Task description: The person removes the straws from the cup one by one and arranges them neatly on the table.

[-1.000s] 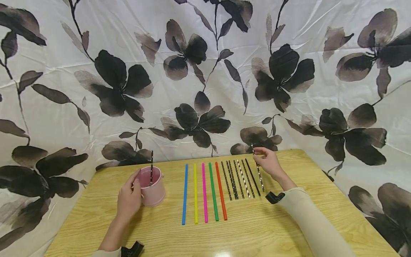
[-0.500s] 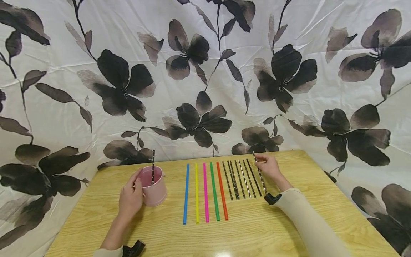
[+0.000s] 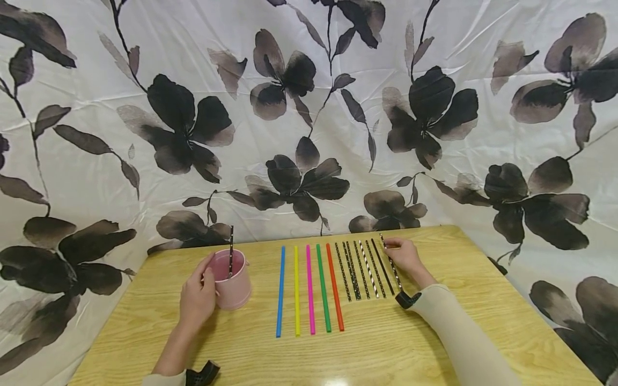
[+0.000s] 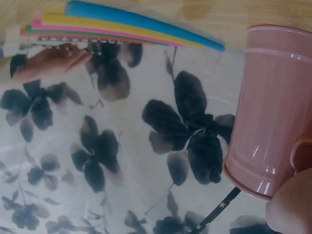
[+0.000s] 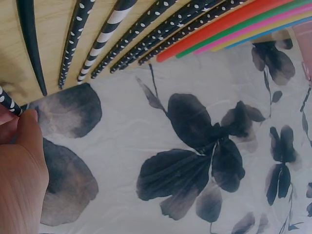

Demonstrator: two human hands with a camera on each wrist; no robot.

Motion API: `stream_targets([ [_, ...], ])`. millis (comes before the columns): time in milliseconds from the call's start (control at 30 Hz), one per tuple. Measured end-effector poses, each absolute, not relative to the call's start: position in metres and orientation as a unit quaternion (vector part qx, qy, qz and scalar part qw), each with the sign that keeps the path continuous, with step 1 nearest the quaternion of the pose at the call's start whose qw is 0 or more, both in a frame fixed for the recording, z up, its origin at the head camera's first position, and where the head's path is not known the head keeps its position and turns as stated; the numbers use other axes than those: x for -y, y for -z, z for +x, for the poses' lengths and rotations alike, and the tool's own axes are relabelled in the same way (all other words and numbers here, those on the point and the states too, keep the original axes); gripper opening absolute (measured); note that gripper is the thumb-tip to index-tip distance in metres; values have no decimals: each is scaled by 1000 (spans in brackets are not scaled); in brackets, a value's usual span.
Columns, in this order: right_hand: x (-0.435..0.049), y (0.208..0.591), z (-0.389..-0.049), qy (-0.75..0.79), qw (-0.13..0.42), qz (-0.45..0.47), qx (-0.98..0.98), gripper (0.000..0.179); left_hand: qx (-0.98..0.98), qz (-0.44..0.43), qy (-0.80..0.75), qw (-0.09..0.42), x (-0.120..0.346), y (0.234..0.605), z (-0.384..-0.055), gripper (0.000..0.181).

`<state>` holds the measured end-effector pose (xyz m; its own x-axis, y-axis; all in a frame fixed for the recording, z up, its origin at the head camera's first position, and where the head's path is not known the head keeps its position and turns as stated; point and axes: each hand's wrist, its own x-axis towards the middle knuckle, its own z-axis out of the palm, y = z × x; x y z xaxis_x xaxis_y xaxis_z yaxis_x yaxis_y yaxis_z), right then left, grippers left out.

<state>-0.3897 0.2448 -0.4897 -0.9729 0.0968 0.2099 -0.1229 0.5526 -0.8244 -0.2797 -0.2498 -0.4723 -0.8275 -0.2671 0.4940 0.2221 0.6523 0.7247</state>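
My left hand (image 3: 198, 295) grips the side of a small pink metal bucket (image 3: 235, 292), which stands upright at the left of the table. One black straw with a light star pattern (image 4: 214, 213) leans inside it and sticks out above the rim. At the right end of a row of straws, my right hand (image 3: 406, 258) pinches a black straw with white dots (image 3: 393, 266) near its far end. In the right wrist view, thumb and fingers close on this dotted straw (image 5: 9, 102), low over the table and beside a plain black straw (image 5: 31, 48).
Blue (image 3: 280, 292), yellow (image 3: 296, 292), pink (image 3: 310, 292), green (image 3: 324, 289) and red (image 3: 335, 287) straws lie parallel mid-table. Several black patterned straws, one white-striped (image 3: 368, 268), lie to their right. A floral cloth (image 3: 309, 107) hangs behind the wooden table (image 3: 289, 359).
My right hand has lowered the dotted straw toward the table, beside the plain black one. The left hand stays on the bucket, and the view has shifted slightly.
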Motion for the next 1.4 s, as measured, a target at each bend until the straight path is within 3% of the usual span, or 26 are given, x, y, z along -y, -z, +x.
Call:
stream_targets([
  [1400,-240,494,-395,-403,115,2,908,27,860,8,409,303,249,473,-281,38],
])
